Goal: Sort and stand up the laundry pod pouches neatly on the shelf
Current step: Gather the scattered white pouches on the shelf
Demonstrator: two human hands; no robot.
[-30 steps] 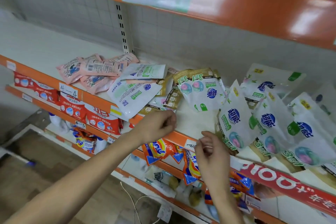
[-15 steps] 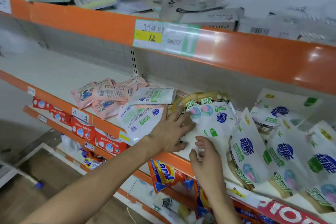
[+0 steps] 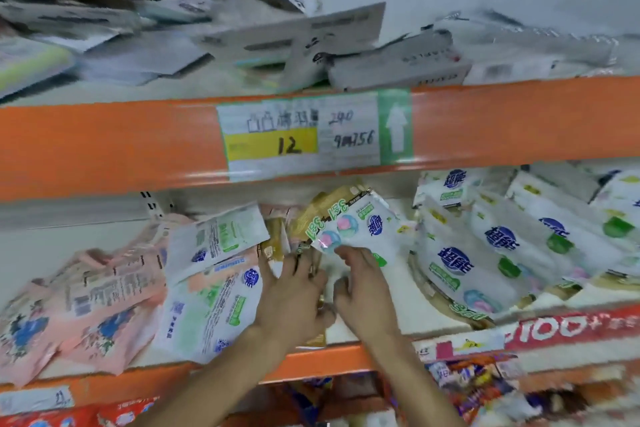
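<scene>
Where the white pouch [image 3: 356,230] tips up at mid-shelf, printed face toward the camera, the step in hand looks like lifting one pouch out of the muddle to stand it. The right hand [image 3: 367,291] reaches its lower edge with fingers fairly straight. Whether the thumb pinches the foil, I cannot tell through the blur. The left hand [image 3: 294,295] lies just beside it, fingers spread flat over gold pouches [image 3: 318,211] that sit behind and under the white one.

By my judgement the next move calls for a firm hold on the white pouch. It would then swing rightward and go down on its base against the row [image 3: 485,253] of like pouches, which lean back in ranks on the right of the shelf. The left hand would need to stop the gold ones sliding along with it.

Left of the hands, two white-green pouches [image 3: 211,305] lie flat and overlapped. Further left a heap of pink pouches [image 3: 86,305] lies flat too, so most of the sorting seems undone. The shelf [image 3: 426,321] holds all of these. On the beam [image 3: 104,149] above is a price label [image 3: 301,139], and the upper shelf carries jumbled boxes [image 3: 398,69].
</scene>
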